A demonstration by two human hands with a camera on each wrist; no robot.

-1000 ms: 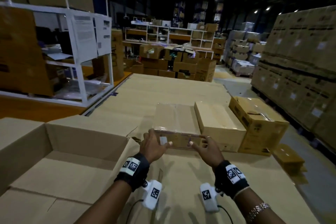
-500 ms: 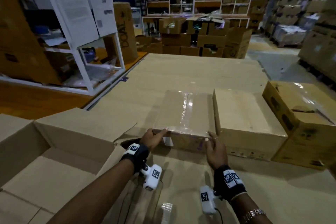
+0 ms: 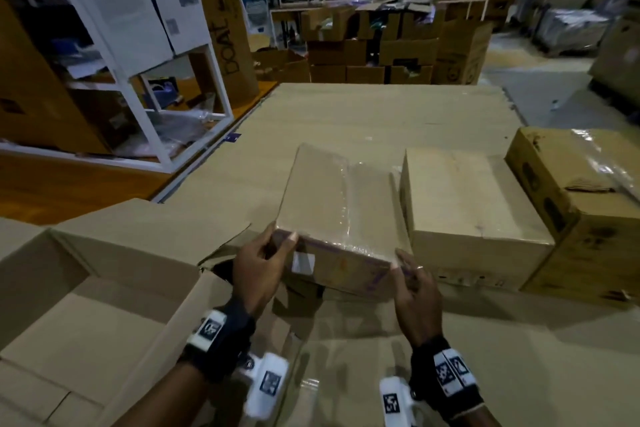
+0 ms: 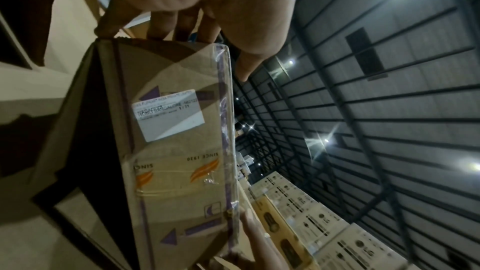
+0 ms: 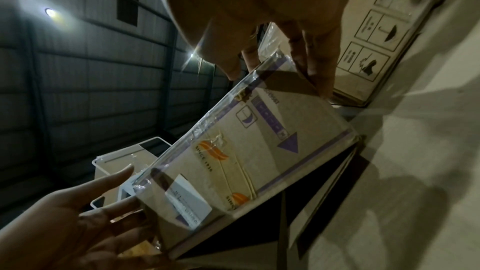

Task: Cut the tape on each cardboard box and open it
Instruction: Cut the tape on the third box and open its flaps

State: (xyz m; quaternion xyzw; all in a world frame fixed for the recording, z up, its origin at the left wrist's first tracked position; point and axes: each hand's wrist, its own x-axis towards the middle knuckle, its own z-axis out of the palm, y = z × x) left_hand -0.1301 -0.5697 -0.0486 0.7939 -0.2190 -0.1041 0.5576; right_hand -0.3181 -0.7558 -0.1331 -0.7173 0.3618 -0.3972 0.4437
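Observation:
A flat cardboard box [image 3: 329, 204] sealed with clear tape [image 3: 349, 198] lies lengthwise in front of me, and its near end looks raised off the cardboard-covered table [image 3: 363, 114]. A white label [image 3: 302, 262] is stuck on its near face. My left hand [image 3: 266, 260] grips the near left corner, thumb on top and fingers down the side. The near right corner sits in my right hand [image 3: 412, 284], thumb on the top edge. The left wrist view shows the labelled face [image 4: 176, 151] under my left hand [image 4: 207, 17]. The right wrist view shows the same box [image 5: 246, 151] below my right hand [image 5: 272, 28].
A large opened box [image 3: 86, 305] stands at my near left. Two more closed boxes [image 3: 467, 211] [image 3: 581, 204] sit right of the held one. A white shelf frame [image 3: 138, 80] stands at the left, with stacked cartons [image 3: 381, 52] beyond the table.
The taped box has come closer to me and its near end has risen. Both hands have kept their hold on its near corners. My head has tilted down toward the table.

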